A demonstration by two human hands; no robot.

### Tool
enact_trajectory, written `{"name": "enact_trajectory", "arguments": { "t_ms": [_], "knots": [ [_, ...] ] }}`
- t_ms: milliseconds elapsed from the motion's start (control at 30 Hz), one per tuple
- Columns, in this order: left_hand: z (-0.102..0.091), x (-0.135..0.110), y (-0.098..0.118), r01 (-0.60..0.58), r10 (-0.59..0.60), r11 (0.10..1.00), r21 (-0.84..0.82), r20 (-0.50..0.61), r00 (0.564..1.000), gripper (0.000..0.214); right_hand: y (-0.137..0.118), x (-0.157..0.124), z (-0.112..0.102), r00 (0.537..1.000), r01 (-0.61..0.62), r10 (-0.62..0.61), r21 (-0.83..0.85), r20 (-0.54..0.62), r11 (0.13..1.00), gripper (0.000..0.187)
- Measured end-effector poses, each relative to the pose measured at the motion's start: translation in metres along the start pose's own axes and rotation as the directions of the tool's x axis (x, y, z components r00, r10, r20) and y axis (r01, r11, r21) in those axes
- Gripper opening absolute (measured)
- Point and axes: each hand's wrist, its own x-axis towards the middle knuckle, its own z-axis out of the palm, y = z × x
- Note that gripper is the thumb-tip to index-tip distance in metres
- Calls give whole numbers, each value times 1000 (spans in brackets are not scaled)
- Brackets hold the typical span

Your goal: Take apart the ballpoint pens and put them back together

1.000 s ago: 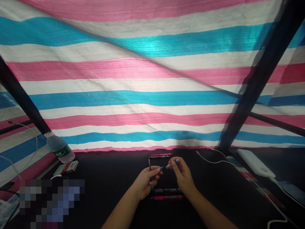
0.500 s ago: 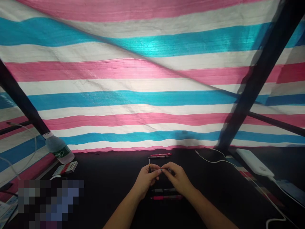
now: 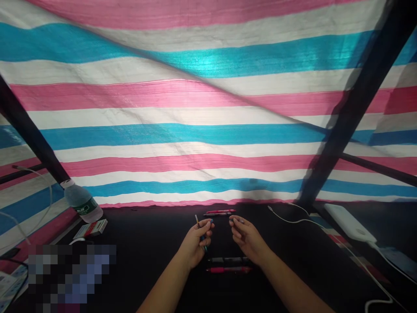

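My left hand [image 3: 195,245] is closed around a slim pen refill [image 3: 196,220], whose pale tip sticks up past the thumb and whose teal lower end shows below the fingers. A small bluish piece [image 3: 211,221] sits between that thumb and forefinger. Across a gap, my right hand [image 3: 250,242] pinches a short dark pen part [image 3: 232,219], mostly covered by the fingers. Beyond the hands lie a red pen [image 3: 224,211] and a dark pen [image 3: 216,214]. Nearer to me, a black clear-bodied pen [image 3: 224,260] lies parallel to another red pen [image 3: 221,270].
On the black tabletop [image 3: 146,243], a bottle [image 3: 83,203] and a small box [image 3: 91,228] stand at left. A white power strip [image 3: 350,222] and white cable [image 3: 306,219] are at right. Striped sheeting [image 3: 195,165] hangs behind, between dark poles [image 3: 345,117].
My hands were touching at the fingertips and have moved apart, left hand leftward and right hand slightly rightward. The refill in my left hand now tilts; the pens on the table stay put.
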Motion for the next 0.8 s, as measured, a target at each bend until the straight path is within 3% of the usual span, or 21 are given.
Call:
{"name": "enact_trajectory", "arguments": {
  "t_ms": [133,467,633,800],
  "knots": [
    [0,-1,3,14,-13,999,-51,35,999,22,-1,2,-3,1000,-18,18,79,-9,997,34],
    [1,-2,-1,-36,31,997,61,74,997,29,-1,-1,0,1000,-2,2,11,4,1000,33],
    [4,-5,-7,-119,89,958,259,124,988,37,6,-2,2,996,85,-76,-196,52,977,35],
    [7,-8,-11,-162,106,896,414,155,982,38,11,-7,6,981,187,-141,-471,130,862,38]
  ]
}}
